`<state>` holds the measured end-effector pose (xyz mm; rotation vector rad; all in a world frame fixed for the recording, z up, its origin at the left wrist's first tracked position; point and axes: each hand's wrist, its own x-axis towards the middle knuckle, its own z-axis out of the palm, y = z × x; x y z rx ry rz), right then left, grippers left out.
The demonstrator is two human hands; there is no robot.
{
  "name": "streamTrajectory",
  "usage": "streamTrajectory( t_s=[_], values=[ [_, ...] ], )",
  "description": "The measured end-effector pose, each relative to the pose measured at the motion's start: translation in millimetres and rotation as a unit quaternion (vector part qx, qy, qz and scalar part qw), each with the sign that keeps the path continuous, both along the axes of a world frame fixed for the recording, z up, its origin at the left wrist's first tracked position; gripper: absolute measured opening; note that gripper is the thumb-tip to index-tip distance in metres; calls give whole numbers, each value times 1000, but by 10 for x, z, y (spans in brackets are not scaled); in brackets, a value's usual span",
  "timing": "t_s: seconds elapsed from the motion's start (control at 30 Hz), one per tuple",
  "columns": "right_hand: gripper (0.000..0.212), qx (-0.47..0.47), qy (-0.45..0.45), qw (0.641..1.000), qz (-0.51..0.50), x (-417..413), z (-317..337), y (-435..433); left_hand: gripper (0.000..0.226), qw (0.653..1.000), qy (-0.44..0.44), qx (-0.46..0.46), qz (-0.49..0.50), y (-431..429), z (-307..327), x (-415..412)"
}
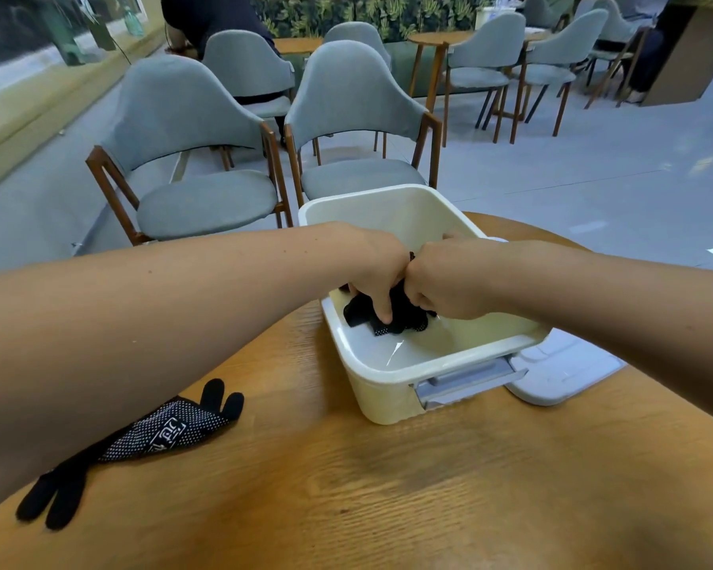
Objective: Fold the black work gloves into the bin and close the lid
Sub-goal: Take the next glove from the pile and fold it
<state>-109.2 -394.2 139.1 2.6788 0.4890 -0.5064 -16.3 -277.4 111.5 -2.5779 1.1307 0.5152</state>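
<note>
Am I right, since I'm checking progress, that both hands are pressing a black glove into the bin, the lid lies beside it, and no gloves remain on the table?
Not quite. The head view shows black gloves remaining on the table, under the left forearm. The rest is right.

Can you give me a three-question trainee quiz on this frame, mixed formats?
1. True or false: both hands, left hand and right hand, are inside the white bin.
2. Where is the bin's lid? A) on the bin B) flat on the wooden table, right of the bin C) on a chair
3. Fill in: a dotted black glove lies on the table under the left ____.

Key: 1 true, pressing down a bundled black glove; 2 B; 3 forearm.
</note>
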Motion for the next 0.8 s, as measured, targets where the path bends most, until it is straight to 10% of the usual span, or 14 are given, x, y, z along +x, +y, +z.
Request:
streamTrajectory(
  t_s=[0.8],
  values=[
    [17,267,-247,924,115,-744,724,674,11,934,-153,-315,70,1588,804,-887]
  ],
)
